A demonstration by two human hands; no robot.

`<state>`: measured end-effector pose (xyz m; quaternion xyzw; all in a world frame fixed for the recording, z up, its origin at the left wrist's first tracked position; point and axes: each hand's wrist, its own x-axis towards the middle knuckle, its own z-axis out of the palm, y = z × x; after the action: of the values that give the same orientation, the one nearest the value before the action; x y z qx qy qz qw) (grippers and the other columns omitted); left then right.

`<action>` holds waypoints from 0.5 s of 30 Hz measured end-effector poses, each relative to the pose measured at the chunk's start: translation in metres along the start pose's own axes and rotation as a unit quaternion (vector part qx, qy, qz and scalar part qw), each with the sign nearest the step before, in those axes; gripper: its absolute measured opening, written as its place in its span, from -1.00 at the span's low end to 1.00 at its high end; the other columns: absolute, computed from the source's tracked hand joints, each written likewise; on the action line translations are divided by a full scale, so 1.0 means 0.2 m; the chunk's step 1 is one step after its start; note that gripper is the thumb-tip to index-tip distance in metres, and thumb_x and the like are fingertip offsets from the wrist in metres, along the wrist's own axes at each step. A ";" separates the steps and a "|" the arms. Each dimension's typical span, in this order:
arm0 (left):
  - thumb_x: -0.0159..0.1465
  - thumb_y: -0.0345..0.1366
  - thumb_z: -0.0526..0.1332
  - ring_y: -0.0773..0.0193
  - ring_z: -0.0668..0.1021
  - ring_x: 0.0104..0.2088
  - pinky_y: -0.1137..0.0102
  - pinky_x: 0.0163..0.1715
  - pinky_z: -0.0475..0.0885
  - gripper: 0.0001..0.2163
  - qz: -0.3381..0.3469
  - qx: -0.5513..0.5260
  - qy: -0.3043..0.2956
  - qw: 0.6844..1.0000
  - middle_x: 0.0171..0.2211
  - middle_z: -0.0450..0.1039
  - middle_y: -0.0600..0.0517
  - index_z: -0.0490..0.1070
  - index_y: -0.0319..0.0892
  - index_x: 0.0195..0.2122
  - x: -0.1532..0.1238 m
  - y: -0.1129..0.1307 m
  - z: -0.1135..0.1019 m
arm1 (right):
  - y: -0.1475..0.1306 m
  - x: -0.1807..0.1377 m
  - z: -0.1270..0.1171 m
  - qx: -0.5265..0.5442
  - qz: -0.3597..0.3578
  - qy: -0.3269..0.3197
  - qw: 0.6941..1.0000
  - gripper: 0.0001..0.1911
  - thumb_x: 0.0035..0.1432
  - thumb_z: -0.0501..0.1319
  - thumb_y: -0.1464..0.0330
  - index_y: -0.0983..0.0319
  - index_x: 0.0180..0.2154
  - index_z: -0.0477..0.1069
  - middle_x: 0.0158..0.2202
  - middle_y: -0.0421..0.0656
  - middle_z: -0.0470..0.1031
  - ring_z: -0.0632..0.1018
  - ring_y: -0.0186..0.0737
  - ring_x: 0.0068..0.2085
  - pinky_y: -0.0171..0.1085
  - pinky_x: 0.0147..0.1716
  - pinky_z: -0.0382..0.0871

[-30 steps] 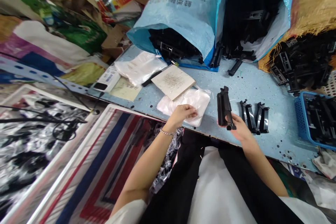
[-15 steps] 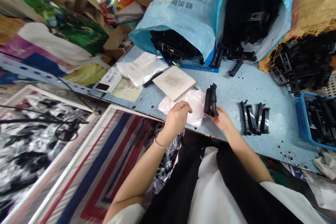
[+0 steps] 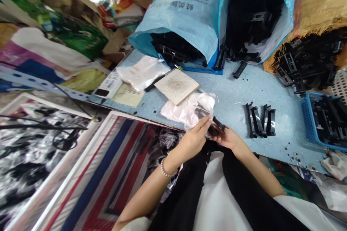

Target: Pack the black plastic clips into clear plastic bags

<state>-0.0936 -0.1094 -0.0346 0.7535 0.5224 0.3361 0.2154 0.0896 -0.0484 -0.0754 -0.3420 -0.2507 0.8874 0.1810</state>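
Note:
My left hand (image 3: 195,136) pinches the mouth of a clear plastic bag (image 3: 197,112) lifted off a small stack of such bags (image 3: 176,111) at the table's near edge. My right hand (image 3: 227,137) grips a black plastic part (image 3: 214,125) whose far end is partly inside the bag. The two hands meet just over the front edge of the light blue table (image 3: 244,90). A few more black parts (image 3: 260,120) lie side by side on the table to the right of my right hand.
Two open blue sacks (image 3: 195,18) of black parts lie at the back, a burlap sack (image 3: 320,14) at the right. A blue basket (image 3: 325,122) stands at the right edge. A tan board (image 3: 179,86), more clear bags (image 3: 142,72) and a striped sack (image 3: 108,173) are left.
My right hand carried the black part leftward from beside the row of parts to the bags. My left hand lifted one clear bag, and the part's end now sits in it.

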 end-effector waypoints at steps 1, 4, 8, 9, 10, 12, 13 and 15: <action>0.21 -0.62 -0.01 0.04 0.37 0.28 0.14 0.18 0.45 -0.28 0.009 -0.015 -0.010 1.000 0.36 0.12 -0.20 -0.01 -0.10 0.41 -0.02 0.03 0.01 | 0.00 0.02 0.03 -0.041 -0.035 0.015 0.998 -0.83 0.11 0.34 0.29 0.25 -0.28 0.47 -0.42 -0.17 0.54 0.48 -0.34 -0.50 -0.42 -0.59 0.34; 0.20 -0.60 0.05 0.27 0.61 -0.17 0.33 -0.20 0.63 -0.27 -0.017 -0.084 -0.031 0.996 0.34 0.14 -0.20 0.03 -0.01 0.39 -0.05 0.05 0.01 | 0.02 0.03 0.09 -0.130 -0.118 0.050 0.983 -0.78 0.09 0.36 0.30 0.21 -0.19 0.50 -0.32 -0.19 0.56 0.53 -0.30 -0.37 -0.39 -0.46 0.42; 0.23 -0.50 0.13 0.49 0.48 -0.49 0.43 -0.45 0.56 -0.33 -0.054 -0.106 0.032 0.992 0.29 0.18 -0.23 0.08 0.00 0.37 -0.07 0.00 0.00 | 0.02 0.02 0.05 0.017 -0.046 -0.010 0.999 -0.74 0.05 0.39 0.27 0.24 -0.23 0.48 -0.43 -0.21 0.49 0.45 -0.38 -0.49 -0.45 -0.59 0.37; 0.24 -0.48 0.15 0.45 0.51 -0.44 0.40 -0.40 0.57 -0.35 -0.057 -0.077 0.072 0.993 0.27 0.22 -0.24 0.10 -0.03 0.36 -0.07 -0.03 0.00 | 0.02 0.02 0.02 0.061 -0.026 -0.029 0.997 -0.73 0.06 0.38 0.26 0.25 -0.22 0.47 -0.43 -0.21 0.48 0.41 -0.42 -0.52 -0.48 -0.63 0.35; 0.25 -0.46 0.17 0.37 0.55 -0.37 0.35 -0.32 0.58 -0.39 -0.053 -0.035 0.112 0.992 0.23 0.28 -0.24 0.14 -0.07 0.34 -0.07 -0.05 0.00 | 0.01 0.01 0.00 0.098 -0.017 -0.044 0.994 -0.71 0.08 0.36 0.25 0.26 -0.19 0.46 -0.41 -0.21 0.48 0.38 -0.44 -0.53 -0.52 -0.66 0.32; 0.27 -0.44 0.22 0.20 0.58 -0.19 0.23 -0.16 0.57 -0.50 -0.029 0.062 0.180 0.981 0.09 0.42 -0.19 0.29 -0.12 0.24 -0.08 -0.09 0.01 | -0.01 0.00 -0.04 0.146 -0.026 -0.060 0.987 -0.69 0.15 0.28 0.25 0.24 -0.09 0.44 -0.36 -0.21 0.48 0.33 -0.47 -0.53 -0.57 -0.70 0.29; 0.27 -0.44 0.23 0.14 0.58 -0.13 0.19 -0.10 0.55 -0.57 -0.010 0.099 0.202 0.974 0.00 0.48 -0.16 0.35 -0.13 0.18 -0.08 -0.10 0.03 | -0.02 0.00 -0.04 0.155 -0.036 -0.060 0.985 -0.68 0.16 0.25 0.24 0.23 -0.07 0.44 -0.34 -0.21 0.48 0.32 -0.47 -0.53 -0.58 -0.70 0.28; 0.28 -0.48 0.22 0.12 0.57 -0.10 0.18 -0.06 0.52 -0.65 0.037 0.123 0.215 0.968 -0.14 0.53 -0.09 0.42 -0.12 0.08 -0.09 -0.08 0.07 | -0.02 0.00 -0.03 0.130 -0.061 -0.033 0.989 -0.70 0.15 0.26 0.22 0.21 -0.09 0.46 -0.34 -0.22 0.48 0.33 -0.46 -0.52 -0.56 -0.69 0.30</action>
<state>-0.0980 -0.1191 -0.0596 0.7031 0.5654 0.4311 -0.0086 0.0936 -0.0428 -0.0766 -0.2705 -0.1594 0.9105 0.2690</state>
